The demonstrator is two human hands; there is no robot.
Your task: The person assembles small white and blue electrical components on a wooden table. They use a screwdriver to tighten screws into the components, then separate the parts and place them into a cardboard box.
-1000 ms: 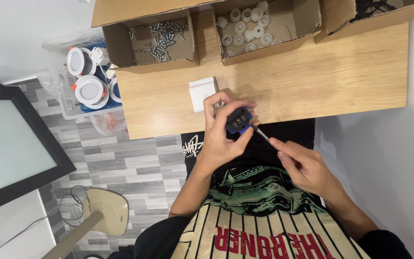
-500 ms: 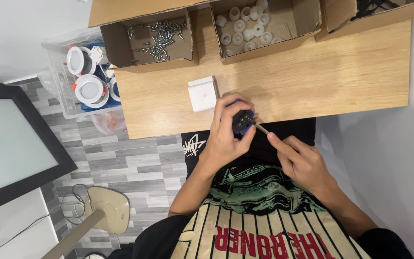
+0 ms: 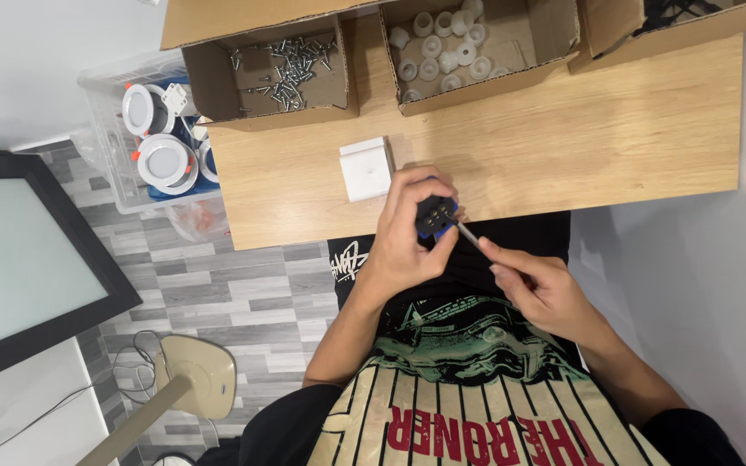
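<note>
My left hand (image 3: 406,231) grips a small black and blue block (image 3: 435,215) at the near edge of the wooden table (image 3: 563,147). My right hand (image 3: 544,289) holds a thin screwdriver (image 3: 470,236), and its tip rests against the block's face. A white square box (image 3: 366,168) lies on the table just left of my left hand. Further back, an open cardboard box (image 3: 276,71) holds loose screws, and a second cardboard box (image 3: 466,47) holds several white round plastic parts.
A clear plastic bin (image 3: 153,147) with round white lamp fittings stands on the floor left of the table. A large dark-framed panel (image 3: 28,267) leans at the left. A beige stand base (image 3: 193,375) sits on the grey plank floor. A third box (image 3: 666,22) is at the back right.
My hands stay together on the block. The screwdriver tip has remained against it, with only slight shifts of my fingers and of the view.
</note>
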